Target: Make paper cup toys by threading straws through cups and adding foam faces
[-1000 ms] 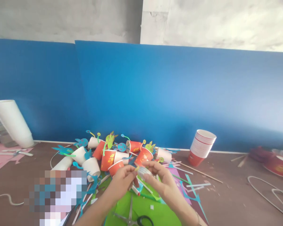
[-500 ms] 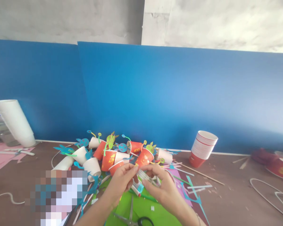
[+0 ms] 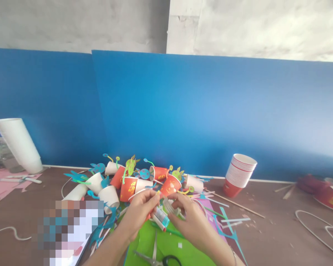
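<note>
My left hand (image 3: 141, 212) is closed in a pinch, with a small yellow-tipped piece at its fingertips too small to name. Beside it, my right hand (image 3: 187, 218) has its fingers curled round a clear roll of tape (image 3: 170, 207). Both hands are over a green sheet (image 3: 169, 245), their fingertips close together. Below them lie a marker with a red tip (image 3: 159, 224) and open scissors (image 3: 154, 255) with black handles. Red and white paper cups with blue and green paper cutouts are heaped just behind the hands, among them a red cup (image 3: 170, 185).
A stack of white cups (image 3: 19, 146) leans at the left, near pink paper (image 3: 1, 184). A red and white cup stack (image 3: 240, 173) is at the right, with a wooden stick (image 3: 238, 204) and white cable (image 3: 316, 231). A pixelated area covers the lower left.
My left hand has moved slightly left, away from the tape. The right hand has turned a little with the tape, and more of the marker now shows between the hands.
</note>
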A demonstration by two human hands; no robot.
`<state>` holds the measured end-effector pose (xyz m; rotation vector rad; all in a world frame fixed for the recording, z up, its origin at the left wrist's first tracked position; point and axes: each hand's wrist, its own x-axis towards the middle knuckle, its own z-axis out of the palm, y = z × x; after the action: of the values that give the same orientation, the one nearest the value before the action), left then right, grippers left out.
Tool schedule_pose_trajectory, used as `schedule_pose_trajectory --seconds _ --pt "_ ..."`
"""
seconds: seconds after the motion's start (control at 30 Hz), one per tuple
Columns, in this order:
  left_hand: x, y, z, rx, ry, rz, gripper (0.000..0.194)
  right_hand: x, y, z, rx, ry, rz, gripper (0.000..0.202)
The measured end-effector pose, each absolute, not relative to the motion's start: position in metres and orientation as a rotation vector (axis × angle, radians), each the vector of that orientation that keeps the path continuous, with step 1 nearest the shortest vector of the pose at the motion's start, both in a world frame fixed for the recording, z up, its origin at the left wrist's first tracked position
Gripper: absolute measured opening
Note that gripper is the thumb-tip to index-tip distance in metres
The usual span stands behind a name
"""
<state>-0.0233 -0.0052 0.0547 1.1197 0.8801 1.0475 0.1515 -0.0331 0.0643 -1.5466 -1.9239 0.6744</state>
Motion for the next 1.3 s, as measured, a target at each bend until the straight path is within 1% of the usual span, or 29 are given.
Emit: schedule_pose_trajectory --seconds 0.17,0.23,0.3,0.37,0.43,0.53,0.6,0.8,1.0,1.13,1.3 --pt "-0.027 -0.006 0.053 1.121 0.890 0.910 0.042 0.155 -0.028 0.049 -1.498 -1.894 0.929 0.069" --pt "-0.028 -0.007 0.052 1.146 0.897 0.851 0.041 0.156 -0.026 0.044 -1.448 -1.866 1.095 0.076" --pt "-0.029 -0.007 0.051 1.156 0.889 0.769 0.043 0.158 -0.025 0.042 -1.372 -1.809 1.294 0.079" --pt "-0.029 -0.006 0.050 1.167 0.882 0.697 0.046 0.159 -0.022 0.042 -1.317 -1.666 1.483 0.077" --pt "-0.028 -0.006 0.049 1.187 0.892 0.659 0.049 0.158 -0.020 0.044 -1.284 -1.444 1.601 0.071" --pt "-0.025 -0.007 0.047 1.238 0.947 0.606 0.054 0.157 -0.018 0.047 -1.221 -1.145 1.644 0.055" --pt "-0.023 -0.008 0.046 1.272 0.989 0.564 0.056 0.155 -0.018 0.049 -1.173 -1.043 1.642 0.047" --pt "-0.020 -0.011 0.044 1.318 1.054 0.515 0.056 0.149 -0.021 0.050 -1.048 -0.892 1.683 0.049" --pt "-0.020 -0.009 0.034 1.314 1.036 0.436 0.057 0.149 -0.024 0.056 -1.009 -0.837 1.622 0.050" --pt "-0.021 -0.007 0.031 1.307 1.021 0.419 0.052 0.151 -0.028 0.062 -1.001 -0.973 1.611 0.050" --pt "-0.022 -0.006 0.031 1.317 1.078 0.409 0.039 0.151 -0.029 0.062 -0.964 -1.084 1.619 0.052"
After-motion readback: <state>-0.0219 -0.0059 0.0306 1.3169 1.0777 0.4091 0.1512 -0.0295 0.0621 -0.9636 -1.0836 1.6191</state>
